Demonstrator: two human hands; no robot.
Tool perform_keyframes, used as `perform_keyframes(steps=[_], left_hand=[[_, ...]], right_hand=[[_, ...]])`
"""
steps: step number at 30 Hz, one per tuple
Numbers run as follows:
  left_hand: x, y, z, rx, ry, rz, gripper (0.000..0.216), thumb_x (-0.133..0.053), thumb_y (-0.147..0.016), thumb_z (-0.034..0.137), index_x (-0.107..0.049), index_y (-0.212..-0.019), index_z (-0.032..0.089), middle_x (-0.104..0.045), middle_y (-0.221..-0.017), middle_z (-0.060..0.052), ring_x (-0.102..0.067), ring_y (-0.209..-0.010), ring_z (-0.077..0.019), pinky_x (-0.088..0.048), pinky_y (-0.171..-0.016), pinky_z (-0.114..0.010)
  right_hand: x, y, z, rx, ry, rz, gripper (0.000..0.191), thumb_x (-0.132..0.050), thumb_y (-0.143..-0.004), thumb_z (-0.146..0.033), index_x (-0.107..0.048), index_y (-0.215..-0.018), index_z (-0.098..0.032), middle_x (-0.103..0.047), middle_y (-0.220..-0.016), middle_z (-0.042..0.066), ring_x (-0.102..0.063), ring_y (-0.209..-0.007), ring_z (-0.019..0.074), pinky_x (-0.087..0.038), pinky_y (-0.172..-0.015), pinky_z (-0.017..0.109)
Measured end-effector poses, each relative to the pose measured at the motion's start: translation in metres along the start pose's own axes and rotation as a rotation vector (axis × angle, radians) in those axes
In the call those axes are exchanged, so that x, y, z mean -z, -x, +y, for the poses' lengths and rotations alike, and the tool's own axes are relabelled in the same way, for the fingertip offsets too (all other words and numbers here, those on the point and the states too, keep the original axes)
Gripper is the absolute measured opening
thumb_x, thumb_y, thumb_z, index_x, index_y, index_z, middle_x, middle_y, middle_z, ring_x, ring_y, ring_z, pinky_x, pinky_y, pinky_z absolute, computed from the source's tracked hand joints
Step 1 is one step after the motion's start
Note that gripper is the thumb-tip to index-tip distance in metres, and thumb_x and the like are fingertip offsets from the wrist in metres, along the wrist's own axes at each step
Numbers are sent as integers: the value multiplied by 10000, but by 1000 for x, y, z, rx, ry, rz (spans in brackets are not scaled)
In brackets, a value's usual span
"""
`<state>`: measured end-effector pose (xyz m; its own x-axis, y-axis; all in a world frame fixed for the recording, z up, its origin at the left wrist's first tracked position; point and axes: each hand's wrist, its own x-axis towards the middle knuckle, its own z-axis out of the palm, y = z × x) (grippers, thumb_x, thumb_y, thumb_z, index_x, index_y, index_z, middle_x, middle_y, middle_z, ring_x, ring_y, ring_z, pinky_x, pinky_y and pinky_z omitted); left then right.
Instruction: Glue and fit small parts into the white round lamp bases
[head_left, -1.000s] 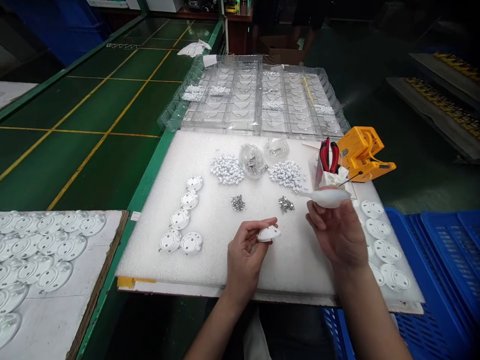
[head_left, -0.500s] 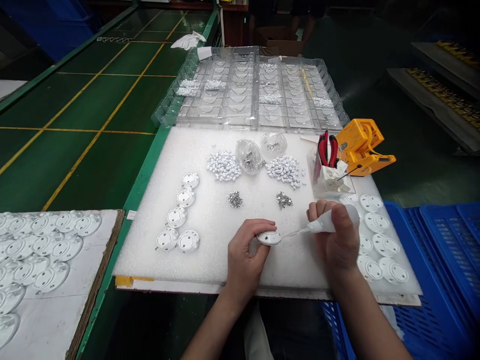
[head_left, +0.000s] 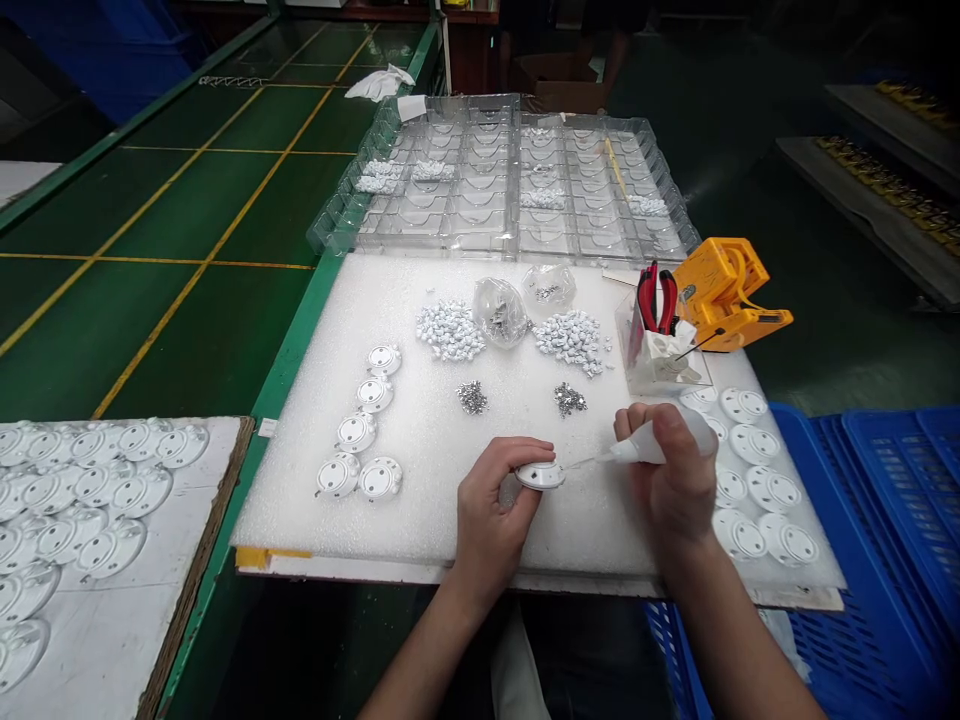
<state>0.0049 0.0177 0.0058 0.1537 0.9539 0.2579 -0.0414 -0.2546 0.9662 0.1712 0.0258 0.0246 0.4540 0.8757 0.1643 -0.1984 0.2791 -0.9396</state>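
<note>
Between the thumb and fingers of my left hand (head_left: 491,510) a white oval piece (head_left: 541,475) with small dark holes is held tilted above the foam sheet (head_left: 420,520). My right hand (head_left: 675,480) is wrapped around a translucent white squeeze bottle (head_left: 651,443). Its thin nozzle points left, with the tip at or very near the piece's right edge; contact is too fine to tell. Similar white pieces (head_left: 356,432) stand in a column on the left of the foam, and more white pieces (head_left: 752,443) lie in rows at the right.
Small white parts (head_left: 451,331), silvery bits (head_left: 472,398) and a clear plastic bag (head_left: 500,313) lie mid-foam. A clear box (head_left: 667,375) with red-handled pliers (head_left: 656,300) stands beside a yellow tape dispenser (head_left: 727,295). Behind are clear trays (head_left: 480,240); blue crates (head_left: 847,640) flank the right.
The view has shifted slightly. The bottle is tipped a little differently in my right hand, its nozzle still at the piece's right side. My left hand keeps its hold.
</note>
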Motion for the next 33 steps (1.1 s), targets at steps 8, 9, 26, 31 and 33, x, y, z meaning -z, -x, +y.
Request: perform_keyframes(steps=[8, 9, 26, 31, 33], left_hand=[[0, 0, 0, -7, -18, 6, 186, -646, -922, 80, -747, -991, 220, -771, -1026, -53, -725, -981, -195, -577, -880, -302], [0, 0, 0, -8, -19, 8, 186, -648, -923, 82, -748, -993, 222, -770, -1025, -53, -724, -980, -195, -577, -881, -302], [0, 1, 1, -8, -35, 10, 173, -651, -921, 85, -745, -983, 217, -771, -1014, -58, -726, -974, -202, -586, -872, -316], [0, 2, 1, 3, -29, 18, 168, -655, -921, 94, -746, -982, 221, -769, -1022, -61, -727, -986, -207, -590, -883, -325], [0, 2, 1, -5, -24, 19, 171, -656, -921, 93, -747, -984, 223, -768, -1021, -59, -727, -985, -205, -590, -883, -321]], right_hand=[[-1, 2, -1, -25, -14, -11, 590, -753, -880, -388, -332, -513, -197, -204, -537, -59, -240, -495, 88, -208, -481, 293], [-1, 3, -1, -31, -4, -22, 591, -747, -885, -395, -333, -512, -197, -205, -534, -57, -240, -496, 90, -202, -482, 296], [-1, 0, -1, -24, -42, 13, 632, -750, -864, -493, -309, -519, -199, -215, -530, -61, -234, -491, 86, -223, -479, 285], [-1, -2, -1, -53, -50, 25, 652, -760, -845, -523, -305, -509, -198, -215, -525, -60, -236, -492, 87, -230, -478, 284], [-2, 0, -1, -47, -39, 9, 638, -777, -838, -482, -310, -507, -200, -213, -525, -60, -238, -493, 89, -224, -477, 286]])
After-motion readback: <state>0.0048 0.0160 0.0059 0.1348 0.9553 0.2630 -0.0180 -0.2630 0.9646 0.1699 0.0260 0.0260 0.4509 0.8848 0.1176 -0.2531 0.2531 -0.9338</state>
